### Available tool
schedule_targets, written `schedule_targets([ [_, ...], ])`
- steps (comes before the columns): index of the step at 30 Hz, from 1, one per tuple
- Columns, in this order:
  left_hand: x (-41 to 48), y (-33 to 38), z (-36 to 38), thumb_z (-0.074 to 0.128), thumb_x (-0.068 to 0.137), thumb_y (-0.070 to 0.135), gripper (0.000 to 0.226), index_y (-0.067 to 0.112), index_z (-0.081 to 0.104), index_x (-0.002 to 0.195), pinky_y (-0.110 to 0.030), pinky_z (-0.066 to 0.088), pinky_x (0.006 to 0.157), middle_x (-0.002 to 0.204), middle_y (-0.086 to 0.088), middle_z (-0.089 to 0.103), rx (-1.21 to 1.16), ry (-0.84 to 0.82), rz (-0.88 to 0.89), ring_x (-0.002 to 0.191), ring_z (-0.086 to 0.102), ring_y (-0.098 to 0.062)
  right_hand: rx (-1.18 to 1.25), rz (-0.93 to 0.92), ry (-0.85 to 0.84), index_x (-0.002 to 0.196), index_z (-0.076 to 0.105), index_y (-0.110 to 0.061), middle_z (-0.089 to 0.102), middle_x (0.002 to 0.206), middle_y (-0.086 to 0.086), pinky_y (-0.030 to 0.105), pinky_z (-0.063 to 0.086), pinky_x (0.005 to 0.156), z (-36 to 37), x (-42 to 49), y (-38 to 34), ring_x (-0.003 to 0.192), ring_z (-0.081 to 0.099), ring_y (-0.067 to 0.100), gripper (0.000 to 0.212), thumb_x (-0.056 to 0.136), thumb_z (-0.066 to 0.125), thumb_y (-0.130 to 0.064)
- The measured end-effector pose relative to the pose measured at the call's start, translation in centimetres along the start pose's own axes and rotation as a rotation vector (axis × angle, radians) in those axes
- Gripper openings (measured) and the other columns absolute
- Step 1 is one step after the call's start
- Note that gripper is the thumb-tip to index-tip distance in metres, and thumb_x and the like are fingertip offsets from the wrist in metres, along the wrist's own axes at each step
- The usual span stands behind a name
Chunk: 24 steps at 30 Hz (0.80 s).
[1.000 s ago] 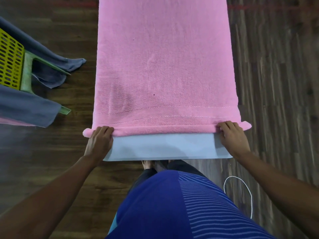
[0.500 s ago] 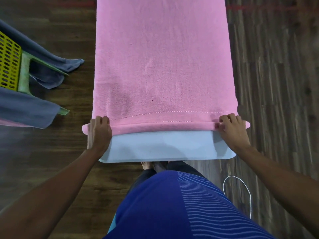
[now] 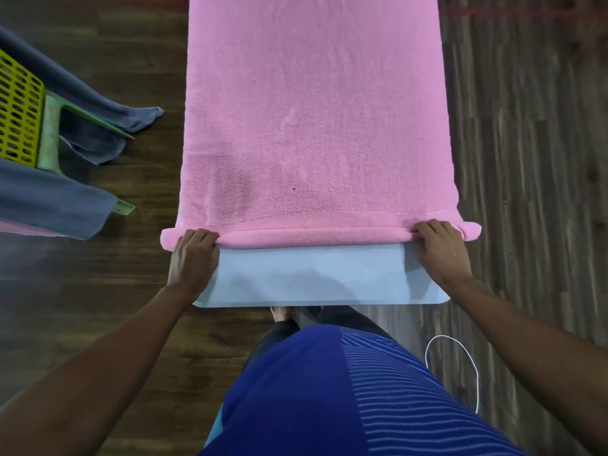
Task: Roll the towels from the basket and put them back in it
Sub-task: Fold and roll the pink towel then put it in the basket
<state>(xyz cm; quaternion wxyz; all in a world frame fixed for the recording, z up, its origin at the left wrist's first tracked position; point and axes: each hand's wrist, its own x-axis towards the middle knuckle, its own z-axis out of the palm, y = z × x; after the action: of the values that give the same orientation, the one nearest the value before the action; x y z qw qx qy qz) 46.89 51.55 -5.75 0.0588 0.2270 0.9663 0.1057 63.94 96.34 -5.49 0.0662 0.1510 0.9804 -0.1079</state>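
— What is shown in the head view?

— A pink towel (image 3: 316,126) is spread lengthwise over the bench (image 3: 312,281). Its near end is turned into a thin roll lying across the bench, and a bare strip of bench is seen on the near side of the roll.

— How is the roll held?

— It is gripped at both ends. The fingers (image 3: 200,236) of the left hand (image 3: 194,261) are curled over it at the bench's left edge, and those of the right hand (image 3: 441,251) at its right edge. Both tips of the roll are seen past the bench's edges.

— What else is seen?

— A yellow basket (image 3: 19,110) is seen well left of the bench, with grey towels (image 3: 49,199) draped over it. A white cable (image 3: 460,357) is looped on the floor off the bench's near right corner.
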Motion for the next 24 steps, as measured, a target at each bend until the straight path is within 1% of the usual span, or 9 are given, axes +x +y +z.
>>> schedule_targets([
  [2, 0.5, 0.3, -0.5, 0.064, 0.077, -0.006, 0.008, -0.005, 0.069, 0.083, -0.05, 0.049, 0.071, 0.079, -0.021, 0.068, 0.02, -0.03, -0.032, 0.073, 0.057, -0.039, -0.036, 0.027, -0.064, 0.101, 0.066, -0.012, 0.067, 0.097, 0.007, 0.044, 0.039, 0.079, -0.4, 0.3, 0.2, 0.09, 0.055, 0.032, 0.017, 0.088, 0.056, -0.012],
  [5, 1.1, 0.2, -0.6, 0.043, 0.082, 0.013, 0.027, 0.002, 0.06, 0.065, -0.046, 0.042, 0.066, 0.061, -0.016, 0.059, 0.058, -0.099, -0.08, 0.06, 0.051, -0.036, -0.057, 0.026, -0.21, 0.1, 0.069, -0.014, 0.068, 0.097, 0.007, 0.043, 0.034, 0.084, -0.9, 1.0, 0.3, 0.092, 0.055, 0.03, 0.031, 0.091, 0.041, -0.025],
  [7, 1.3, 0.3, -0.7, 0.041, 0.082, 0.018, 0.025, 0.005, 0.058, 0.07, -0.049, 0.041, 0.072, 0.067, -0.015, 0.058, 0.077, -0.106, -0.127, 0.068, 0.052, -0.037, -0.045, 0.035, -0.247, 0.102, 0.068, -0.014, 0.067, 0.099, 0.008, 0.043, 0.032, 0.087, -1.0, 1.4, 0.3, 0.094, 0.055, 0.03, 0.03, 0.092, 0.042, -0.024],
  [9, 1.3, 0.2, -0.5, 0.053, 0.082, 0.011, 0.012, 0.003, 0.059, 0.088, -0.052, 0.039, 0.078, 0.085, -0.017, 0.057, 0.075, -0.029, -0.183, 0.082, 0.05, -0.038, -0.025, 0.047, -0.14, 0.105, 0.067, -0.015, 0.064, 0.102, 0.009, 0.045, 0.034, 0.086, -0.9, 1.3, 0.2, 0.095, 0.052, 0.031, 0.02, 0.089, 0.055, -0.018],
  [11, 1.1, 0.2, -0.1, 0.059, 0.079, 0.001, 0.017, 0.003, 0.058, 0.096, -0.053, 0.039, 0.078, 0.092, -0.019, 0.054, 0.08, 0.048, -0.187, 0.086, 0.048, -0.039, -0.007, 0.065, -0.013, 0.099, 0.064, -0.008, 0.059, 0.097, 0.013, 0.046, 0.038, 0.079, -0.6, 1.0, 0.1, 0.088, 0.05, 0.035, 0.014, 0.086, 0.06, -0.01],
  [13, 0.6, 0.3, 0.6, 0.06, 0.08, -0.007, 0.017, 0.001, 0.058, 0.095, -0.052, 0.043, 0.071, 0.087, -0.019, 0.054, 0.027, 0.091, -0.105, 0.078, 0.049, -0.037, 0.043, 0.027, 0.014, 0.095, 0.062, -0.002, 0.057, 0.094, 0.016, 0.047, 0.041, 0.075, 0.0, 0.4, -0.1, 0.083, 0.05, 0.037, 0.012, 0.083, 0.059, 0.0],
  [16, -0.9, 0.1, 1.5, 0.061, 0.081, -0.009, 0.021, -0.003, 0.06, 0.101, -0.052, 0.05, 0.069, 0.09, -0.02, 0.059, -0.053, 0.086, 0.034, 0.078, 0.053, -0.035, 0.047, -0.054, 0.011, 0.102, 0.06, -0.001, 0.06, 0.105, 0.017, 0.044, 0.041, 0.083, 0.9, -0.6, -0.3, 0.091, 0.053, 0.038, 0.031, 0.072, 0.062, 0.007],
  [20, -2.0, 0.0, 1.6, 0.072, 0.073, -0.003, 0.039, -0.001, 0.063, 0.111, -0.051, 0.053, 0.083, 0.106, -0.019, 0.064, 0.006, -0.013, 0.062, 0.096, 0.058, -0.036, 0.031, -0.029, 0.019, 0.11, 0.061, -0.006, 0.063, 0.114, 0.012, 0.041, 0.04, 0.093, 1.0, -0.9, -0.6, 0.103, 0.055, 0.033, 0.029, 0.081, 0.061, -0.003],
  [24, -0.4, 0.4, 0.9, 0.069, 0.076, -0.006, 0.02, -0.002, 0.069, 0.096, -0.051, 0.053, 0.075, 0.092, -0.019, 0.07, -0.003, -0.021, -0.009, 0.081, 0.062, -0.037, 0.021, 0.01, -0.019, 0.101, 0.066, -0.011, 0.068, 0.098, 0.005, 0.041, 0.039, 0.083, 0.0, 0.1, -1.0, 0.09, 0.056, 0.03, 0.038, 0.087, 0.035, -0.028],
])
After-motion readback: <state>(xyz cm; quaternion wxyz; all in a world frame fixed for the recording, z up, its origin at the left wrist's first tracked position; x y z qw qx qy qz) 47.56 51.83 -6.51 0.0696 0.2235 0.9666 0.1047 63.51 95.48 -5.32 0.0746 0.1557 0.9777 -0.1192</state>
